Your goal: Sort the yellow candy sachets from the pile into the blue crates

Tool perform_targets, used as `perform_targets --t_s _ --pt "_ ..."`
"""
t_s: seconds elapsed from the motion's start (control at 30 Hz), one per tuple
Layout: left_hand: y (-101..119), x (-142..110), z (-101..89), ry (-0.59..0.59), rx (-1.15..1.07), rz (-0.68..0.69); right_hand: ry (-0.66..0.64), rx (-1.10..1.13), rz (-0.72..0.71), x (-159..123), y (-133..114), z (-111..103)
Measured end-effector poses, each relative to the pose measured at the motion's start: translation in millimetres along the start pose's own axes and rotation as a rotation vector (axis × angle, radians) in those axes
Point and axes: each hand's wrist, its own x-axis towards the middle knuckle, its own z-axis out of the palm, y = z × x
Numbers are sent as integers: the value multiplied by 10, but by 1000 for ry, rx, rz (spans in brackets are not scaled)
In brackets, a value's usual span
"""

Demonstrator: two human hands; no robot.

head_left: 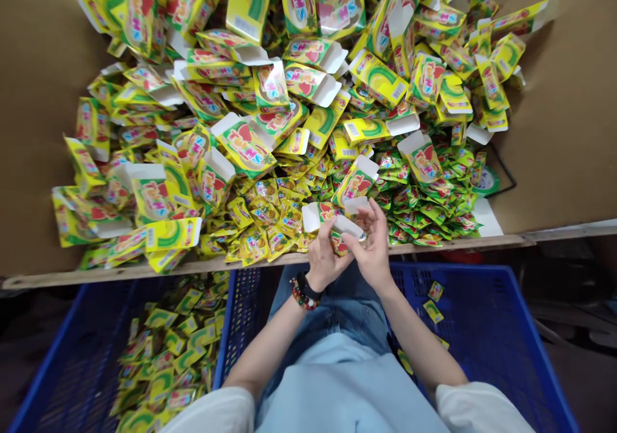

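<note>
A small yellow and green fruit-candy carton with its white end flap (349, 227) raised is between my two hands at the table's front edge. My left hand (324, 258) is closed around the carton's left side. From the right, my right hand (375, 248) grips it, thumb by the flap and fingers curled behind; the fingers partly hide the carton. Just beyond my fingers lies another open carton (355, 181). Yellow candy sachets (254, 243) are heaped to the left of my hands, and green candy sachets (434, 211) to the right.
A large pile of open cartons (270, 99) covers the table between brown cardboard walls (569, 118). A wooden edge (159, 267) runs along the front. Below, the left blue crate (62, 362) contains many cartons; a few lie in the right blue crate (506, 356).
</note>
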Motion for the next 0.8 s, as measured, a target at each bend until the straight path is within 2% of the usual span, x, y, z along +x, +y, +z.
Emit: perform_targets --t_s 0.13,0.23,0.37,0.57,0.63,0.8 --pt "-44 -39 -1 7 -42 66 -181 366 369 -34 4 117" --pt "-79 -69 -2 -27 -52 99 -248 435 437 -28 -48 116" --pt "-113 -114 18 -59 -68 54 -363 421 412 -9 -55 35" --pt "-122 -142 47 -40 -42 44 -278 398 365 -34 43 47" --pt "-104 -118 47 -36 -28 44 -275 342 285 -57 46 44" --pt "-40 -53 20 -82 -30 23 -245 -10 -80 -139 35 8"
